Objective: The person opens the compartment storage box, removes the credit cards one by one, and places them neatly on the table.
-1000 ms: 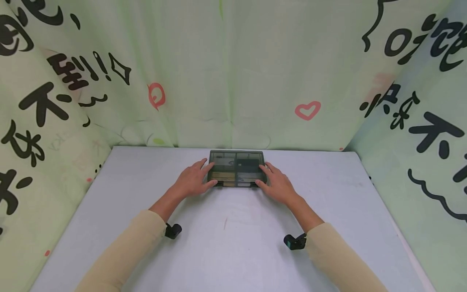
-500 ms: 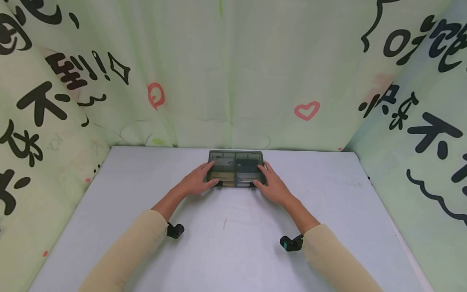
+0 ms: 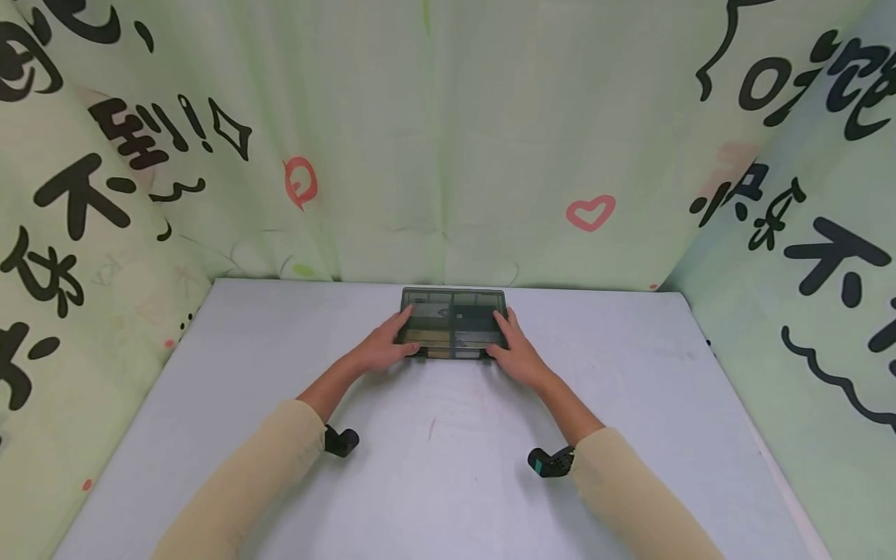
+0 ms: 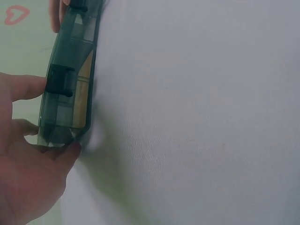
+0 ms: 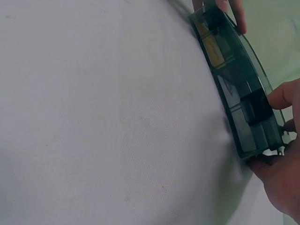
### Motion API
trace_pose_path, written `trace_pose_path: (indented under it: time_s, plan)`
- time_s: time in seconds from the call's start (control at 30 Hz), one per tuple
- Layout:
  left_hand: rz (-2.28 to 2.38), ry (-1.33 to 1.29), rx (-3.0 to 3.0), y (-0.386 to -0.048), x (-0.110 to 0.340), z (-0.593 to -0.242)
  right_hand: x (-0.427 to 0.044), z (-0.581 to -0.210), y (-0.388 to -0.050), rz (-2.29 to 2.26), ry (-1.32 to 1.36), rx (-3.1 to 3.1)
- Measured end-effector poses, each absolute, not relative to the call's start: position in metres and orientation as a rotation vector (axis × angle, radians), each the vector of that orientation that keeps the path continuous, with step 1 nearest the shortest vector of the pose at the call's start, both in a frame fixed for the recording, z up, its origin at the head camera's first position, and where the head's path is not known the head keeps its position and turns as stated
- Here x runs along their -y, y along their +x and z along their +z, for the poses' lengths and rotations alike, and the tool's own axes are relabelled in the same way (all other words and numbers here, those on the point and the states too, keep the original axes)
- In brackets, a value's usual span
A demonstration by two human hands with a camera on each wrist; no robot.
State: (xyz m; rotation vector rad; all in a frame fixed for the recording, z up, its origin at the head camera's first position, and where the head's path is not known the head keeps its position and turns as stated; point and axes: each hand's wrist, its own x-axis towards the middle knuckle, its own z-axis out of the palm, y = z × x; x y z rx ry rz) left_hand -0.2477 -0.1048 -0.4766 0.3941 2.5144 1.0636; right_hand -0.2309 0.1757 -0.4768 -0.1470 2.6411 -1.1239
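A dark, see-through plastic organizer box (image 3: 452, 320) with several compartments lies near the table's far edge, its lid down. My left hand (image 3: 379, 347) grips its left end; my right hand (image 3: 521, 355) grips its right end. In the left wrist view, the thumb touches the box beside a front latch (image 4: 61, 80), while other fingers reach round the end and low corner. The right wrist view has the right thumb beside the other latch (image 5: 256, 107), with fingers at that end. Flat tan and grey pieces show dimly through the walls. Whether the box touches the table everywhere cannot be told.
The table (image 3: 434, 482) has a white cover. Pale green curtains (image 3: 448, 155) with black lettering and red drawings enclose it at the back and both sides. A small black wrist device (image 3: 341, 442) sits at the left cuff, another device (image 3: 551, 462) at the right.
Both forearms have drawn slightly inward, and the right hand has shifted a little left against the box. The box stays in practically the same place.
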Motion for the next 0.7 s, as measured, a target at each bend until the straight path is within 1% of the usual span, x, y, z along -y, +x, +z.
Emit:
trace_pose_path:
  time_s: [0.3,0.7]
  plan:
    - [1.364,0.159,-2.264,-0.245,0.099,-0.475,-0.173,-0.477,-0.235,-1.379,-0.06,-2.434]
    - [1.442,0.039,-2.159,-0.244,0.092,-0.478,-0.164,-0.482,-0.232,-1.496,-0.018,-2.452]
